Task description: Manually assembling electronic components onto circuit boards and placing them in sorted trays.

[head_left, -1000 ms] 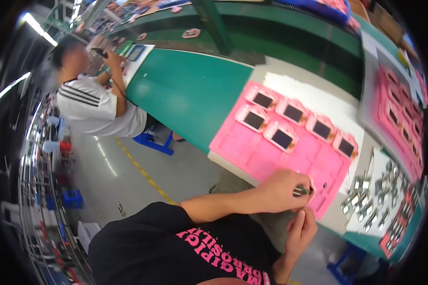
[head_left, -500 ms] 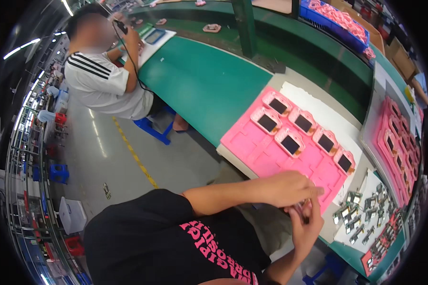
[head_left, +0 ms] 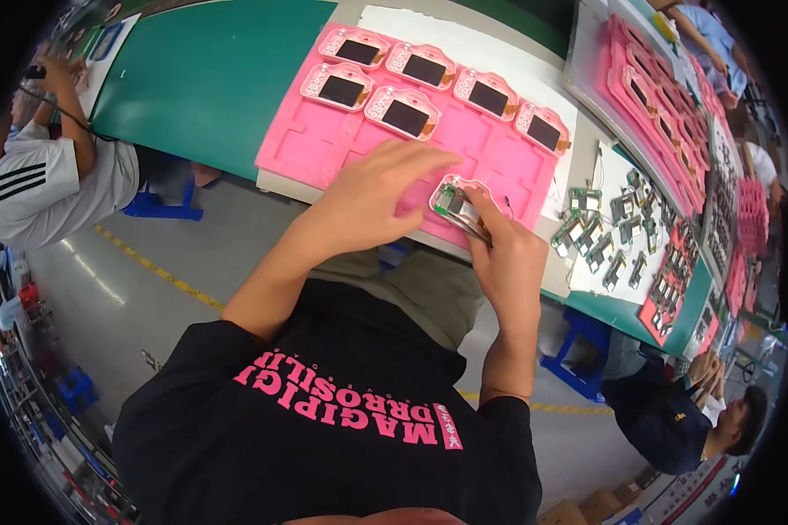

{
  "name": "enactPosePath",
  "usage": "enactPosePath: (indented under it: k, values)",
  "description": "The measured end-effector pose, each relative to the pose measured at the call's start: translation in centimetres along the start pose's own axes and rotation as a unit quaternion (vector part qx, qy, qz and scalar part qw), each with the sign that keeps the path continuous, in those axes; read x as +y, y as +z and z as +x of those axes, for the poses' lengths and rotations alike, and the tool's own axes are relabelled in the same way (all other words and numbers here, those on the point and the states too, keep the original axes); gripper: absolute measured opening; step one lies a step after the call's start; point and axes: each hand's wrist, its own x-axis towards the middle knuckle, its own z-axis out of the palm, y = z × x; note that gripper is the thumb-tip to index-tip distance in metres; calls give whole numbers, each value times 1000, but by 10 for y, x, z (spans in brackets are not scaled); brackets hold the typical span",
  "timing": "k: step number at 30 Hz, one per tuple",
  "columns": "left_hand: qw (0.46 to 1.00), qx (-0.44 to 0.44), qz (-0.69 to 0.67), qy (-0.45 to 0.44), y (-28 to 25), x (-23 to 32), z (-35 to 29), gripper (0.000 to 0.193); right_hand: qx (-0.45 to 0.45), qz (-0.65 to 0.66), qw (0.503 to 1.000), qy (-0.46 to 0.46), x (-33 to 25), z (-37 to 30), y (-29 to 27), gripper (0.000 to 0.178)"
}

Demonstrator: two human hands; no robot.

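Note:
My right hand (head_left: 506,245) grips a pale pink plastic housing (head_left: 455,206) with a green circuit board showing inside it. The thumb and fingers clasp its right side, above the near edge of the pink foam tray (head_left: 299,144). Just left of the housing, my left hand (head_left: 363,197) hangs over the tray with its fingers apart and nothing visible in them. Several pink housings with dark screens (head_left: 404,114) lie in the tray's far recesses. Part of the tray is hidden beneath my hands.
To the right, loose circuit boards (head_left: 620,223) lie on a white sheet. Beyond them stand more filled pink trays (head_left: 661,109). A co-worker (head_left: 57,175) sits at the left of the green tabletop (head_left: 210,74); another person (head_left: 674,420) is at lower right.
The view has swung right and down. My hands, together around a small item before, are now apart: the left has opened away, while the right holds the housing with its circuit board in sight.

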Motion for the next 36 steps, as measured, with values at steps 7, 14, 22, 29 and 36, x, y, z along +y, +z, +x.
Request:
enactPosePath:
  k: [7,14,22,29,36]
  values:
    - [994,26,52,93,19,-14,-5,57,-3,-47,999,-15,-3,0,0,53]
    - [990,58,68,109,23,-16,-5,60,30,38,998,30,-3,3,9,48]
    - [984,70,94,133,27,-17,-3,60,36,115,992,45,6,6,20,39]
    - [986,11,-151,-76,0,6,-7,66,191,175,946,196,49,-23,-32,27]
    - [997,75,-31,16,-57,11,122,57,132,40,912,387,63,-56,-44,44]
